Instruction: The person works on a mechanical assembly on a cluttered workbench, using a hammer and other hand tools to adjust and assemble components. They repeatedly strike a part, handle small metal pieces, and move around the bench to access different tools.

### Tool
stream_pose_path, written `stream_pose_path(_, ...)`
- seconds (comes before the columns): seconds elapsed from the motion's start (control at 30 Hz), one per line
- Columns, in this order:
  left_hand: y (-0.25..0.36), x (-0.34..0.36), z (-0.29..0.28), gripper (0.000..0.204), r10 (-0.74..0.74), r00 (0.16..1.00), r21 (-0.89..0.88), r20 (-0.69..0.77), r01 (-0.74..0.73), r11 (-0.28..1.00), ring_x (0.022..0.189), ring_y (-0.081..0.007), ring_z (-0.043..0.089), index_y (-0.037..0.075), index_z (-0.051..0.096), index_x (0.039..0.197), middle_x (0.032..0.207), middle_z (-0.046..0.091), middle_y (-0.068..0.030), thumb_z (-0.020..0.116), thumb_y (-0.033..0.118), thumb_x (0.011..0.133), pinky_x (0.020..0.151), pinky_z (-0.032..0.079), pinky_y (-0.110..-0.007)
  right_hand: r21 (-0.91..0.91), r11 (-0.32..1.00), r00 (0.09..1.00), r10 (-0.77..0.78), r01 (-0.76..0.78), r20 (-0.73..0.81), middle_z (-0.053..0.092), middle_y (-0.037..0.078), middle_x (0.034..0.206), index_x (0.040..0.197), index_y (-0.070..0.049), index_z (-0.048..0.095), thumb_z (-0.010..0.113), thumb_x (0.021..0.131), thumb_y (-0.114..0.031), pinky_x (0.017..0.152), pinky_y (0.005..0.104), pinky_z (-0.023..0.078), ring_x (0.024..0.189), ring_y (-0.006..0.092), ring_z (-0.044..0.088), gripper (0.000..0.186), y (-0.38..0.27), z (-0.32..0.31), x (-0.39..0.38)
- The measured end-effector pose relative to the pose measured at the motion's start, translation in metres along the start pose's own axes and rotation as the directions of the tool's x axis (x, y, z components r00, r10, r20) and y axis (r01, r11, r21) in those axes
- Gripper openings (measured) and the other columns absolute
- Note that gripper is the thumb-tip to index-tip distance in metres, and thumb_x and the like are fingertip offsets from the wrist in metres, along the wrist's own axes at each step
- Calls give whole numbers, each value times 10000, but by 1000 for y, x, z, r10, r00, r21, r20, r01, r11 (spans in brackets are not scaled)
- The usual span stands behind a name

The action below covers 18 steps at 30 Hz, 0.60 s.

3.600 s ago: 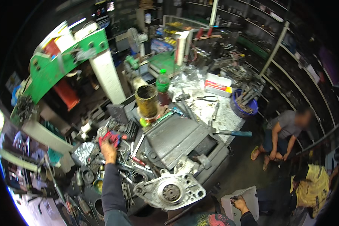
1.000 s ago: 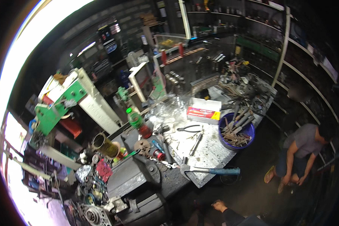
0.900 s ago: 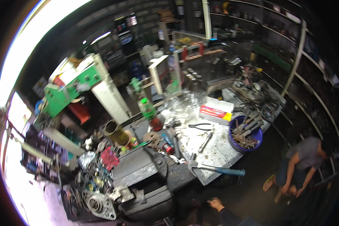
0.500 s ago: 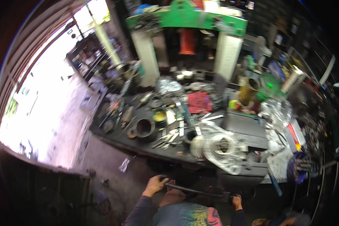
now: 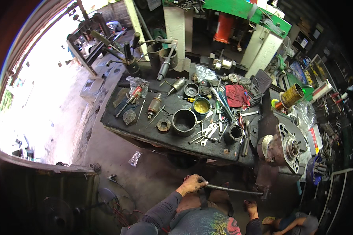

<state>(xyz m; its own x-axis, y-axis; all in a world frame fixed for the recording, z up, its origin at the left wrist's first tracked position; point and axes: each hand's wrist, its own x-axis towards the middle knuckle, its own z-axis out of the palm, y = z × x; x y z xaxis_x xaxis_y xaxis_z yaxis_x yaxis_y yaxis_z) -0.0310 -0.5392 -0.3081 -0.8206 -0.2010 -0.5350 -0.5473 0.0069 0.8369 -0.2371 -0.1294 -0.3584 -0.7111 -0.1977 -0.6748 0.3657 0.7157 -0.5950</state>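
My left hand (image 5: 194, 184) is closed around one end of a long dark metal bar (image 5: 233, 190). The bar reaches to the right over my lap, almost level, and ends in a short thick crosspiece (image 5: 265, 193). Just below that end, apart from the bar, is my right hand (image 5: 252, 208), its fingers curled in and nothing visible in them. Beyond the bar stands a workbench (image 5: 161, 137). A large metal housing with a round bearing opening (image 5: 288, 149) sits at its right side, the nearest big part to the crosspiece.
Several wrenches (image 5: 208, 133), a dark metal cylinder (image 5: 184, 122), an armature (image 5: 154, 106) and a red cloth (image 5: 237, 96) lie on the bench. Behind rises a green and white press frame (image 5: 259, 49). Another person (image 5: 298, 223) crouches at lower right. A plastic wrapper (image 5: 135, 158) lies on the floor.
My view has turned, and the blur has gone. My left hand has shifted right with the bar. The bar's far end now stands clear of my right hand, which was close to it before.
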Motion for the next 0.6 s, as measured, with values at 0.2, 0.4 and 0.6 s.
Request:
stream_pose_path(0.2, 17, -9, 8, 381, 36, 987, -310, 158, 15, 951, 785, -131, 673, -27, 759, 1022, 859, 750, -98, 780, 333, 900, 741, 525, -285, 155, 975, 985, 166, -157, -49, 624, 85, 649, 927, 12, 679, 690, 917, -157, 416, 304, 407, 474, 163, 551, 169, 45, -7, -51)
stream_pose_path(0.4, 76, 22, 87, 443, 63, 974, -356, 217, 19, 934, 725, -125, 683, -18, 764, 987, 828, 746, -84, 826, 399, 850, 675, 544, -296, 246, 938, 963, 264, -245, -49, 612, 87, 636, 907, 0, 668, 671, 927, -118, 397, 308, 389, 454, 161, 531, 119, 95, -5, -81)
stream_pose_path(0.6, 122, 38, 142, 415, 172, 982, -281, 82, -143, 949, 746, -148, 705, 13, 745, 989, 838, 745, -91, 770, 417, 901, 714, 552, -309, 160, 975, 972, 178, -153, -155, 675, 131, 661, 889, -14, 694, 712, 906, -202, 447, 369, 507, 483, 233, 615, 190, 144, -16, -60)
